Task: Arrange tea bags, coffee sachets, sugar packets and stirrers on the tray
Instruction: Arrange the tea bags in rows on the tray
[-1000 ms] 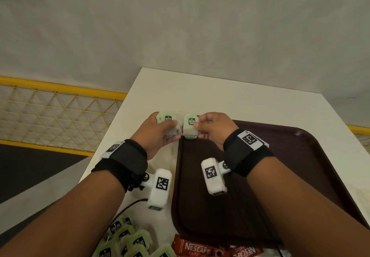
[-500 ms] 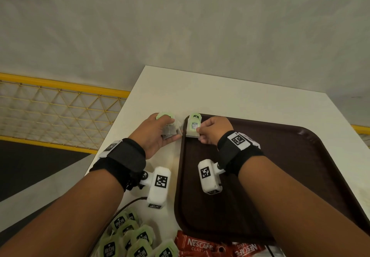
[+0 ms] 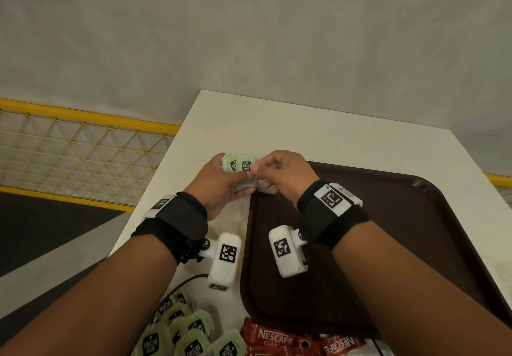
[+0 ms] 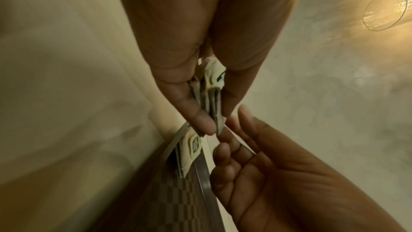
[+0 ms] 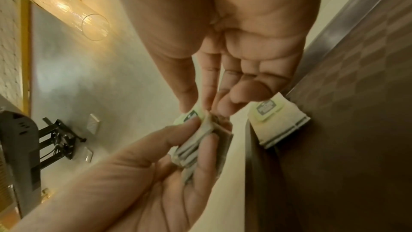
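Observation:
My left hand (image 3: 235, 182) grips a small stack of green-tagged tea bags (image 3: 239, 165) just off the far left corner of the brown tray (image 3: 415, 231). In the left wrist view the stack (image 4: 211, 94) stands on edge between thumb and fingers. My right hand (image 3: 260, 172) meets it from the right, and its thumb and forefinger pinch the top of one tea bag (image 5: 200, 114) in the stack. One tea bag (image 5: 278, 123) lies flat inside the tray's far left corner, partly under my right hand (image 3: 266, 189).
Several loose tea bags (image 3: 188, 333) lie on the white table (image 3: 304, 128) near my left forearm. Red Nescafe sachets (image 3: 277, 341) lie at the tray's near edge. A yellow mesh railing (image 3: 83, 117) runs beyond the table's left side.
My right hand set one tea bag down in the tray's far left corner, let it go, and came back to the stack in my left hand.

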### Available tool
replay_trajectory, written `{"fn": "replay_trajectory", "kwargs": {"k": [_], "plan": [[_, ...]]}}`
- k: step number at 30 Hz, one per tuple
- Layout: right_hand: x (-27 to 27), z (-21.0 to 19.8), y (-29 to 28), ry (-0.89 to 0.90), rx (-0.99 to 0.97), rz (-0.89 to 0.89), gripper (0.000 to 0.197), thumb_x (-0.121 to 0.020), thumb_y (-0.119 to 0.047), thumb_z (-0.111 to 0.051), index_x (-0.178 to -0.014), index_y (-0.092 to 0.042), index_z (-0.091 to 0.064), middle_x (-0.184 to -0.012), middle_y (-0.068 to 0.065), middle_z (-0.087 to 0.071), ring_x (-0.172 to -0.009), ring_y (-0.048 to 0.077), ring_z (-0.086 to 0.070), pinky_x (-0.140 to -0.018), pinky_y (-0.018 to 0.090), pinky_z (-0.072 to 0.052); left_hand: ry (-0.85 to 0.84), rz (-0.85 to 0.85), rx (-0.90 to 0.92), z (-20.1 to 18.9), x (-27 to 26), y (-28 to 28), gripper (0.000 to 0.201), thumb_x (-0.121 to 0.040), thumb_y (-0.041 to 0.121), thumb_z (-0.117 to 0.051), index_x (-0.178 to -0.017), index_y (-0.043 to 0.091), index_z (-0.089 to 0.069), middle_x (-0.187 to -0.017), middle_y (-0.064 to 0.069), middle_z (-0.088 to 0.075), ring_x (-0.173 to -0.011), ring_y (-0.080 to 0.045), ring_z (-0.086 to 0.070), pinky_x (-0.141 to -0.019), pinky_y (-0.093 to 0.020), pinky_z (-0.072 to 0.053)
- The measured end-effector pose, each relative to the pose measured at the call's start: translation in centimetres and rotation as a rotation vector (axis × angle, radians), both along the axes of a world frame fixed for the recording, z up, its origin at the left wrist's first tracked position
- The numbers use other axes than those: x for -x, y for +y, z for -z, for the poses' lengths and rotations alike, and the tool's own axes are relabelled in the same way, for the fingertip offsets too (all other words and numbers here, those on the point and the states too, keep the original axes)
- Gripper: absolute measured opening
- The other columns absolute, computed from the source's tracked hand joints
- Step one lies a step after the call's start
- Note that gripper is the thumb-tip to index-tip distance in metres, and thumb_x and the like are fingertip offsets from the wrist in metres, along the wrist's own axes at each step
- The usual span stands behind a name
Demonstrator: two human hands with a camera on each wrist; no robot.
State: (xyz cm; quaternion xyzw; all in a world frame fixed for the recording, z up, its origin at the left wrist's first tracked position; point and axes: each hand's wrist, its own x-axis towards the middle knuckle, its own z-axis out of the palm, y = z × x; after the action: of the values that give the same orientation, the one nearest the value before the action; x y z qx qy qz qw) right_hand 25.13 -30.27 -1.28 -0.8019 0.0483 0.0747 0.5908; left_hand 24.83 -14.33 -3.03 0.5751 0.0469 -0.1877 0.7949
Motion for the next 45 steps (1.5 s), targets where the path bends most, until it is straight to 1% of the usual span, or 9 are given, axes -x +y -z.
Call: {"fn": "replay_trajectory", "kwargs": {"k": [6,11,16,22,26,30,36,40,45], "plan": [[0.4,0.2,-0.1,-0.031,-0.091,0.034,0.012,-0.084,-0.008,-0.072,-0.084,-0.008,-0.06,-0.07,0.011,-0.064,-0.053,0.013,-0.054,-0.044,0.019,-0.045,-0.056,0.015,-0.056,-0.1,0.3,-0.4,0.055,-0.079,-0.004,-0.075,-0.127,0.005,-0.051,-0.117,-0.016,-0.065,-0.1,-0.026,-0.069,-0.079,-0.034,-0.06],[0.3,0.7,-1.8,0.058,-0.117,0.091,0.016,-0.086,-0.012,-0.072,-0.09,-0.008,-0.057,-0.074,0.008,-0.063,-0.051,0.011,-0.059,-0.048,0.023,-0.051,0.061,-0.08,0.052,0.2,-0.1,0.3,0.034,-0.096,0.0,-0.052,-0.129,0.005,-0.048,-0.121,-0.018,-0.061,-0.099,-0.029,-0.069,-0.073,-0.033,-0.06],[0.5,2.2,-2.8,0.153,-0.047,0.077,0.018,-0.084,-0.01,-0.073,-0.093,-0.005,-0.058,-0.077,0.013,-0.067,-0.052,0.011,-0.06,-0.046,0.019,-0.05,0.103,-0.087,0.035,0.6,0.0,1.1,0.034,-0.096,-0.002,-0.049,-0.129,0.006,-0.048,-0.111,-0.018,-0.063,-0.088,-0.026,-0.071,-0.071,-0.032,-0.061],[-0.2,2.8,-2.2,0.156,0.13,0.111,0.02,-0.081,-0.012,-0.076,-0.085,-0.009,-0.057,-0.069,0.011,-0.065,-0.052,0.017,-0.059,-0.052,0.027,-0.054,0.084,-0.064,0.01,0.1,0.2,0.8,0.03,-0.097,0.0,-0.049,-0.126,0.008,-0.05,-0.119,-0.021,-0.062,-0.096,-0.028,-0.069,-0.07,-0.031,-0.061],[-0.3,2.9,-1.9,0.136,0.181,0.117,0.024,-0.082,-0.013,-0.075,-0.093,-0.009,-0.054,-0.073,0.013,-0.065,-0.052,0.018,-0.059,-0.051,0.028,-0.053,0.08,-0.051,-0.002,0.0,0.3,0.7,0.028,-0.097,0.001,-0.049,-0.124,0.008,-0.051,-0.121,-0.022,-0.062,-0.103,-0.031,-0.067,-0.076,-0.035,-0.061],[-0.2,3.2,-1.8,0.035,0.355,0.135,0.035,-0.075,-0.026,-0.08,-0.093,-0.016,-0.053,-0.083,0.004,-0.065,-0.069,0.02,-0.064,-0.066,0.039,-0.058,0.084,-0.047,0.006,0.0,0.4,1.0,0.023,-0.096,0.001,-0.05,-0.116,0.01,-0.053,-0.115,-0.018,-0.063,-0.098,-0.03,-0.067,-0.077,-0.035,-0.061],[0.7,2.5,-1.7,-0.043,0.538,-0.073,0.042,-0.072,-0.021,-0.081,-0.109,-0.023,-0.06,-0.094,0.002,-0.056,-0.079,0.021,-0.063,-0.075,0.038,-0.058,0.089,-0.059,0.007,0.2,0.3,1.8,0.034,-0.096,0.002,-0.051,-0.13,0.006,-0.049,-0.12,-0.021,-0.063,-0.098,-0.029,-0.069,-0.075,-0.035,-0.06],[0.7,2.3,-1.3,0.024,0.538,-0.055,0.034,-0.078,-0.007,-0.074,-0.108,-0.017,-0.061,-0.081,-0.009,-0.046,-0.065,0.015,-0.06,-0.063,0.034,-0.061,0.09,-0.051,0.017,0.4,0.3,1.6,0.032,-0.097,0.002,-0.05,-0.129,0.005,-0.049,-0.118,-0.022,-0.065,-0.096,-0.028,-0.069,-0.08,-0.037,-0.059],[0.4,2.0,-0.8,0.034,0.539,-0.006,0.03,-0.082,-0.006,-0.072,-0.106,-0.017,-0.058,-0.098,0.001,-0.055,-0.069,0.021,-0.069,-0.051,0.022,-0.056,0.088,-0.034,0.02,0.6,0.5,1.3,0.035,-0.096,0.002,-0.05,-0.131,0.004,-0.049,-0.122,-0.024,-0.063,-0.095,-0.027,-0.07,-0.074,-0.033,-0.059]]}}
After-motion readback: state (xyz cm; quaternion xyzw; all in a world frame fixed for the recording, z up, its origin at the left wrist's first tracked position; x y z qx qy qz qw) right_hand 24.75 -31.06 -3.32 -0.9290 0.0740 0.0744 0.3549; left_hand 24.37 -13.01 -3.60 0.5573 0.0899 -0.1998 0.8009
